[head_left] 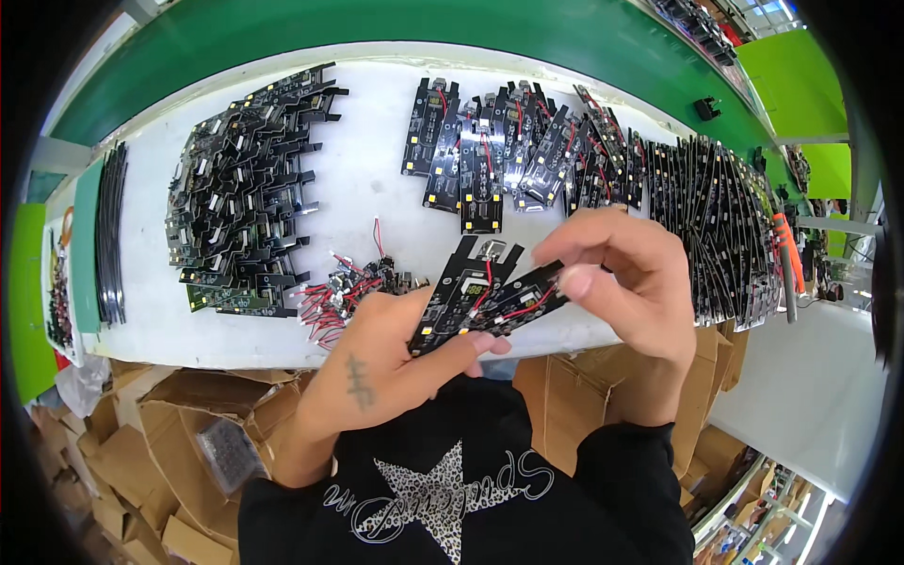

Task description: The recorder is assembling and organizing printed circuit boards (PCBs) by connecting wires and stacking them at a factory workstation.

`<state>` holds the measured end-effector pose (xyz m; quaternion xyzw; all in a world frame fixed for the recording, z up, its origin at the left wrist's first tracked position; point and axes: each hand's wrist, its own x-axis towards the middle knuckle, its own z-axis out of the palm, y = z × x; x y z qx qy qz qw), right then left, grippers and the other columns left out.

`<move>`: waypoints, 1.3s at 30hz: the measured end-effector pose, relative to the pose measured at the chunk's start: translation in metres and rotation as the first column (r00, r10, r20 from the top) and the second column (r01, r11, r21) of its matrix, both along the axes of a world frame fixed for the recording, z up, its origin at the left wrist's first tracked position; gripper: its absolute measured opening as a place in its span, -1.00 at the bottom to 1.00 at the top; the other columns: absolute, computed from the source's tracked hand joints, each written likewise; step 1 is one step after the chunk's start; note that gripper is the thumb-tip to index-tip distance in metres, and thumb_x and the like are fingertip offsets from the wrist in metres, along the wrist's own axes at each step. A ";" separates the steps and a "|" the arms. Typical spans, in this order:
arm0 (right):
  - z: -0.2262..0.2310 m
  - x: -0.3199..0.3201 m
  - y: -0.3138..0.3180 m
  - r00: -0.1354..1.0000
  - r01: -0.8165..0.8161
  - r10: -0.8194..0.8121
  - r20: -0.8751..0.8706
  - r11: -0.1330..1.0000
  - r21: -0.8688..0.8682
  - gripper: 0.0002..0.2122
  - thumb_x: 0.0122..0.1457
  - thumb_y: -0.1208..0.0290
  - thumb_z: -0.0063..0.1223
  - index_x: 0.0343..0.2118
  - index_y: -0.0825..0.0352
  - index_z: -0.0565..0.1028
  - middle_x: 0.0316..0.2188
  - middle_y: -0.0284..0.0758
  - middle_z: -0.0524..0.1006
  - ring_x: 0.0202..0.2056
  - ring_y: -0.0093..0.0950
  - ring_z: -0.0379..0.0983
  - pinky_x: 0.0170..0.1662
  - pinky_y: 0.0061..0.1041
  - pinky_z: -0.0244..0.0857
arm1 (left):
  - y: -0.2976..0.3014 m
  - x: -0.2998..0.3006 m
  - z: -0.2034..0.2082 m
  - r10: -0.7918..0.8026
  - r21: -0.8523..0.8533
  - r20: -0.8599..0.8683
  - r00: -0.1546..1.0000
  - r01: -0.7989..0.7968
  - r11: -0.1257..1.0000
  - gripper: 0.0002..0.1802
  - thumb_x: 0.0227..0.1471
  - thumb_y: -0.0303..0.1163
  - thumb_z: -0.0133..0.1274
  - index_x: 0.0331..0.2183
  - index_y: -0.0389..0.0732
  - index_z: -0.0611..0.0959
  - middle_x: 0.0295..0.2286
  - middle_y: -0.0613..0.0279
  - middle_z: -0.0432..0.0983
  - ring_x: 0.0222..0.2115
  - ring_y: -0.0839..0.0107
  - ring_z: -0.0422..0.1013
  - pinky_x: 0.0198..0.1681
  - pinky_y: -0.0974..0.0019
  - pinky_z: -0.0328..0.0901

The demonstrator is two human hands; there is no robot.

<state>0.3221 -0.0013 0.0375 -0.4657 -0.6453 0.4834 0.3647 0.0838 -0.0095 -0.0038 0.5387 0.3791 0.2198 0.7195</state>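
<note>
My left hand [391, 363] grips black circuit boards near the front edge of the table, its thumb lying across their lower ends. One circuit board [450, 294] points away from me, with a metal connector at its top and a short red wire. A second circuit board [523, 303], also with a red wire, fans out to the right. Its far end meets the thumb of my right hand [636, 282], whose fingers curl over it. Just beyond my left hand lies a heap of small connectors with red and black wires [353, 287].
Stacked black boards [245, 188] cover the table's left side. Boards with red wires [482, 179] lie at the back, beside a dense row of boards [711, 226]. An orange-handled tool [786, 250] sits far right, black strips [111, 235] far left. Cardboard boxes [188, 400] stand below.
</note>
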 end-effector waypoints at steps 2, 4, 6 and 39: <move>0.001 0.003 0.004 0.993 -0.097 0.096 0.065 0.995 0.004 -0.84 0.08 0.47 0.23 -0.32 0.44 0.56 -0.47 -0.33 0.56 -0.49 -0.59 0.45 -0.40 -0.60 0.33 | -0.001 -0.004 0.004 0.034 0.076 0.039 0.999 -0.037 0.996 -0.84 0.11 -0.49 0.09 -0.23 -0.27 0.67 -0.50 0.28 0.63 -0.58 0.65 0.48 -0.58 0.53 0.26; -0.002 0.004 0.009 0.959 -0.251 0.246 0.139 0.968 0.015 -0.87 0.06 0.48 0.24 -0.42 0.43 0.54 -0.59 -0.33 0.50 -0.57 -0.54 0.41 -0.50 -0.57 0.28 | 0.002 -0.012 0.009 -0.039 0.076 -0.036 0.999 0.042 0.996 -0.82 0.10 -0.51 0.10 -0.21 -0.28 0.66 -0.48 0.28 0.64 -0.56 0.61 0.51 -0.54 0.50 0.31; -0.002 0.003 0.011 0.950 -0.292 0.287 0.127 0.956 0.028 -0.87 0.04 0.49 0.25 -0.45 0.42 0.52 -0.60 -0.34 0.49 -0.59 -0.54 0.40 -0.52 -0.57 0.26 | -0.001 -0.015 0.009 -0.006 0.149 0.034 0.999 0.001 0.989 -0.83 0.09 -0.52 0.10 -0.22 -0.29 0.65 -0.48 0.28 0.64 -0.55 0.56 0.53 -0.53 0.46 0.33; -0.013 -0.025 0.005 0.902 -0.425 0.398 -0.166 0.885 -0.191 -0.86 0.21 0.43 0.13 -0.29 0.41 0.57 -0.48 -0.40 0.52 -0.50 -0.66 0.39 -0.44 -0.67 0.25 | 0.008 -0.052 0.000 -0.479 0.073 0.060 0.876 0.475 0.877 -0.88 0.10 -0.40 0.07 -0.34 -0.19 0.66 -0.60 0.32 0.60 -0.66 0.53 0.54 -0.66 0.48 0.30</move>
